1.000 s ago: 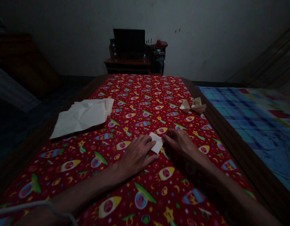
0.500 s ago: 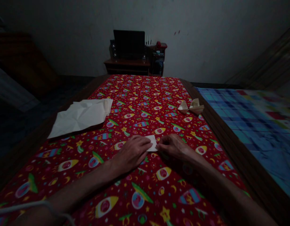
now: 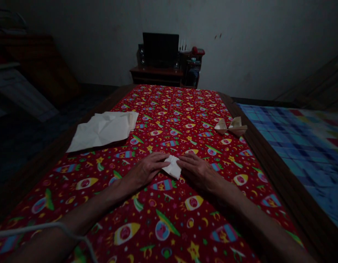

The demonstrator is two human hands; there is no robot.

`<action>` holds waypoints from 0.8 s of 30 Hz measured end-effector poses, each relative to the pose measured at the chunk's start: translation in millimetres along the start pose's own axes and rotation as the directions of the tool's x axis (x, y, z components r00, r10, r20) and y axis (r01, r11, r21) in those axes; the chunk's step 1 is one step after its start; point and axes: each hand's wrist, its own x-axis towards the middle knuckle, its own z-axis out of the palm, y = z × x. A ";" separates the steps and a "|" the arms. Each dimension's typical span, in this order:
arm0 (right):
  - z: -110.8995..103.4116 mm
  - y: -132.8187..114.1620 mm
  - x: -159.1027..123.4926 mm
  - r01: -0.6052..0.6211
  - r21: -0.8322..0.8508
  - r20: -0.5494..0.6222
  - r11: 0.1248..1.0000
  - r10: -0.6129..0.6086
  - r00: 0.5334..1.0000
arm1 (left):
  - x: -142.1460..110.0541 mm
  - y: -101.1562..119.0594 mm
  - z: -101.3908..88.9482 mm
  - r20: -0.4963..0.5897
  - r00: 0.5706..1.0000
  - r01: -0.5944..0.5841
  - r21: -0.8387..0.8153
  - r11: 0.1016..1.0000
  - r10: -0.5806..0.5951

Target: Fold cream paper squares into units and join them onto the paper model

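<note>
A small piece of folded white paper point(image 3: 173, 168) lies on the red patterned cloth in front of me, turned so one corner points toward me. My left hand point(image 3: 148, 168) has its fingers closed on the paper's upper left edge. From the other side, my right hand point(image 3: 199, 168) holds the right edge, its fingers close together and the fingertips on the paper. The undersides of both hands are hidden.
A stack of creased white sheets point(image 3: 103, 129) lies at the left. Two folded paper pieces point(image 3: 237, 126) stand near the right edge. A pale cable point(image 3: 59, 224) crosses my left forearm. Beyond the cloth point(image 3: 174, 106) a dark monitor point(image 3: 160, 49) stands by the wall.
The folded paper has turned so its corner points toward me. My right hand's fingers, curled before, are now straighter and on its edge. My view has shifted slightly left.
</note>
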 end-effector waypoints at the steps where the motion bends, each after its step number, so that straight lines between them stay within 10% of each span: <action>1: 2.0 -0.5 1.1 0.000 -0.022 -0.034 1.000 -0.001 0.999 | 1.0 -0.2 -0.1 -0.022 1.000 0.017 0.019 1.000 -0.017; 13: 13.3 -12.1 -0.5 -0.031 -0.247 -0.145 0.969 -0.005 0.989 | 0.2 27.4 -11.2 0.056 0.990 0.125 0.017 0.992 -0.126; 24: 13.8 -8.6 -1.8 -0.249 0.154 -0.066 0.956 0.261 0.963 | -3.2 23.5 -0.5 -0.051 0.984 0.170 -0.035 0.985 -0.172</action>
